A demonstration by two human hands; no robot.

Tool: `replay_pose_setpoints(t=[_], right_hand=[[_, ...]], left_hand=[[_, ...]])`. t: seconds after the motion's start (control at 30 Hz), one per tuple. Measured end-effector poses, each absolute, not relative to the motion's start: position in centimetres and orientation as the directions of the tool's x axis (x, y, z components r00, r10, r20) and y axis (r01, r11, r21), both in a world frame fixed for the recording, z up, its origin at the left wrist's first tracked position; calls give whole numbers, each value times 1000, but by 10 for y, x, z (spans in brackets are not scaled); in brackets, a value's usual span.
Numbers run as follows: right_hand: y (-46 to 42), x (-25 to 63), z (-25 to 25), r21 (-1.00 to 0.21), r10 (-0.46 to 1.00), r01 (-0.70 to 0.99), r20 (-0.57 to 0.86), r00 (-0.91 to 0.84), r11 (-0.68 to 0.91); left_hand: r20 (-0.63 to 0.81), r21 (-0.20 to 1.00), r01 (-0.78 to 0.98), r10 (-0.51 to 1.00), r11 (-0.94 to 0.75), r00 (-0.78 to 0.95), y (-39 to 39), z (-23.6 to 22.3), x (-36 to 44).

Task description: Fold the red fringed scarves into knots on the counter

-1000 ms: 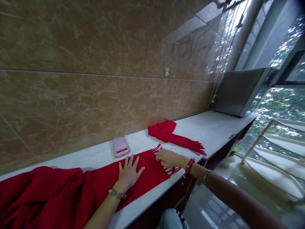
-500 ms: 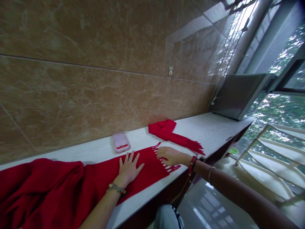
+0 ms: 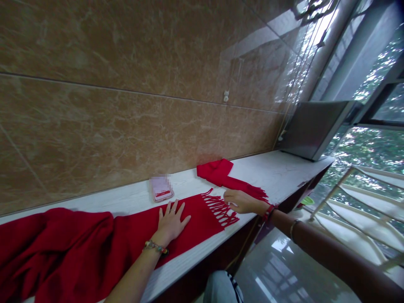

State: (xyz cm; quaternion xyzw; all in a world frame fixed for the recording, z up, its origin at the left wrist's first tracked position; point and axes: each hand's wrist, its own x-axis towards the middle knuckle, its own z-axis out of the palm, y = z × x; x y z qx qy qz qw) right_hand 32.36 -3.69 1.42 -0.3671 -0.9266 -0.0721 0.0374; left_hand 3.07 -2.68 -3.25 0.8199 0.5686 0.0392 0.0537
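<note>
A red scarf (image 3: 195,225) with a fringed end lies across the white counter, flat at the right and heaped in folds at the left. My left hand (image 3: 172,223) rests palm down on the flat part, fingers spread. At the fringe (image 3: 217,210), my right hand (image 3: 241,202) has its fingers curled together at the outer tips of the strands; it seems to pinch some of them, though the fingertips are partly hidden. Several strands lie straight and separate on the counter. Behind the right hand, a second red scarf (image 3: 217,172) lies folded, its fringe pointing right.
A phone (image 3: 161,188) lies on the counter (image 3: 252,168) by the brown marbled wall. A grey box-shaped appliance (image 3: 311,130) stands at the far right end. Off the counter's right side are a pale rack (image 3: 353,210) and a green basin (image 3: 307,200) on the floor.
My right hand has slid right along the fringe, from where the strands join the scarf to their tips, uncovering more strands. My left hand stays spread on the scarf. The view has shifted slightly.
</note>
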Motion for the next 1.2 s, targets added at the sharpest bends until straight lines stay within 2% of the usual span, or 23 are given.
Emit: replay_pose_setpoints(t=[0.17, 0.23, 0.37, 0.47, 0.57, 0.63, 0.77, 0.93, 1.07, 1.2], right_hand=[[-34, 277, 3, 67, 519, 524, 79, -851, 849], [-32, 291, -3, 79, 555, 557, 44, -831, 827], [-32, 350, -6, 128, 723, 716, -8, -691, 686], [-35, 368, 0, 128, 794, 793, 55, -606, 596], [-32, 341, 7, 82, 758, 781, 197, -621, 619], [-24, 309, 7, 69, 699, 729, 236, -675, 681], [0, 266, -1, 96, 691, 707, 156, -705, 700], [15, 304, -9, 147, 792, 795, 96, -603, 588], [17, 335, -4, 165, 823, 830, 130, -554, 533], [25, 301, -4, 135, 788, 814, 205, -581, 565]], left_hand=[[-5, 105, 934, 939, -342, 344, -28, -32, 31], [-1, 99, 932, 937, -348, 350, -28, -32, 31], [3, 106, 932, 937, -347, 348, -26, -35, 30], [11, 104, 934, 939, -343, 343, -25, -36, 30], [13, 96, 935, 940, -342, 342, -25, -35, 30], [10, 95, 935, 940, -341, 342, -27, -34, 30], [4, 93, 936, 940, -339, 340, -29, -31, 30], [6, 104, 933, 939, -344, 345, -30, -30, 29], [12, 107, 935, 941, -339, 339, -29, -32, 30], [26, 117, 931, 938, -345, 345, -28, -35, 30]])
